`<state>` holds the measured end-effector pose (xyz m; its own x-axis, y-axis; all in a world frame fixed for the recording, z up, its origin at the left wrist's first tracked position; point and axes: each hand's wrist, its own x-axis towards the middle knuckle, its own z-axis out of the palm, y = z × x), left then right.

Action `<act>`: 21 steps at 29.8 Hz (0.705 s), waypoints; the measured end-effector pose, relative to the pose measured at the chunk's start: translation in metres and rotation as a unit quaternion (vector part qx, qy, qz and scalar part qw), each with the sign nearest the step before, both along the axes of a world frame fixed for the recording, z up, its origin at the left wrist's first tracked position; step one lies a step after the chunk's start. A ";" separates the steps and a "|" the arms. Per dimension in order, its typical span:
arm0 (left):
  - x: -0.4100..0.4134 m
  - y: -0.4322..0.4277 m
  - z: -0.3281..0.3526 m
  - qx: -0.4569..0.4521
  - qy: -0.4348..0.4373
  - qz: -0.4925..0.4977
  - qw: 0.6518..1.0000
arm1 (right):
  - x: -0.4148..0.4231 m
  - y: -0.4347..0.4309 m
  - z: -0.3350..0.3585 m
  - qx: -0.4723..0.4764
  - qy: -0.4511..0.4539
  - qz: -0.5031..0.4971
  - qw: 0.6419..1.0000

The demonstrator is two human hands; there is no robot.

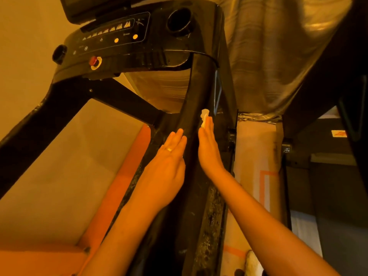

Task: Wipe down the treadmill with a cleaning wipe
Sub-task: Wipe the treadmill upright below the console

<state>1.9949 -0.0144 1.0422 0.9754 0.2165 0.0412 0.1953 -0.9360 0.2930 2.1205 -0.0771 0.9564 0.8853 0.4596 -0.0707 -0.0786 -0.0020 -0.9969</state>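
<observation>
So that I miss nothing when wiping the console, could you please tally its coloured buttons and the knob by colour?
Orange buttons: 2
Red button: 1
Black knob: 1
Total: 4
The small pale icons on the panel are too faint to count.

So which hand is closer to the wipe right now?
Right. The right hand presses the wipe against the treadmill's black upright; the left hand lies flat on the upright's other side, not touching the wipe.
</observation>
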 end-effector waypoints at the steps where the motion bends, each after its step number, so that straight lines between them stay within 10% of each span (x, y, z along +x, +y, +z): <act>1: 0.000 0.000 0.000 0.003 0.000 0.002 1.000 | -0.005 -0.001 0.001 0.007 0.002 -0.002 1.000; 21: -0.069 -0.016 0.004 0.021 0.033 -0.026 0.999 | -0.062 -0.013 0.000 0.021 -0.023 0.010 0.999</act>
<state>1.9264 -0.0306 1.0461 0.9863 0.1645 -0.0151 0.1633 -0.9564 0.2420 2.0590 -0.0901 0.9564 0.8780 0.4785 -0.0101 -0.0323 0.0382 -0.9987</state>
